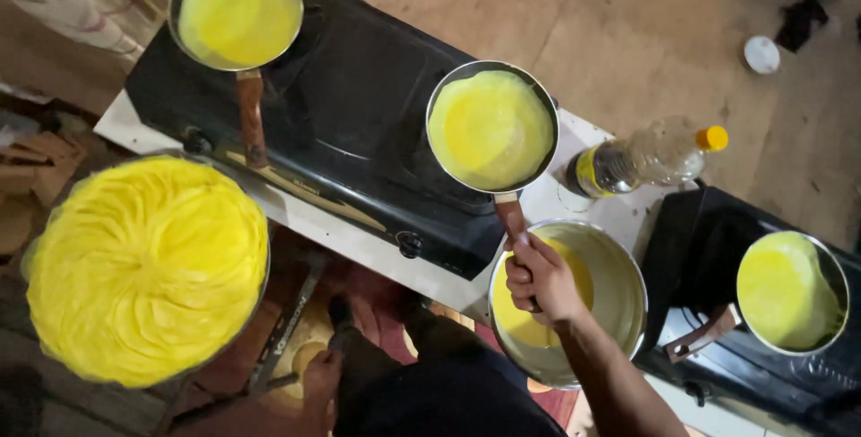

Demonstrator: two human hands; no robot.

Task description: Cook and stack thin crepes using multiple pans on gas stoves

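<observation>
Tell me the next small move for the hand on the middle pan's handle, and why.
Probably lift and tilt the middle pan by its handle. The right hand already has a closed grip there, above the batter bowl, and the yellow layer covers the pan's base thinly and evenly, like the crepes stacked on the left.

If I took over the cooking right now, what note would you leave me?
Right hand: gripping the middle pan's handle, over the batter bowl.
Left hand: low by the knee, holds nothing that I can see.
Three pans hold thin yellow crepes: left pan, middle pan, right pan.
Done: a tall stack of crepes at left.
Left: batter remains in the bowl.
</observation>
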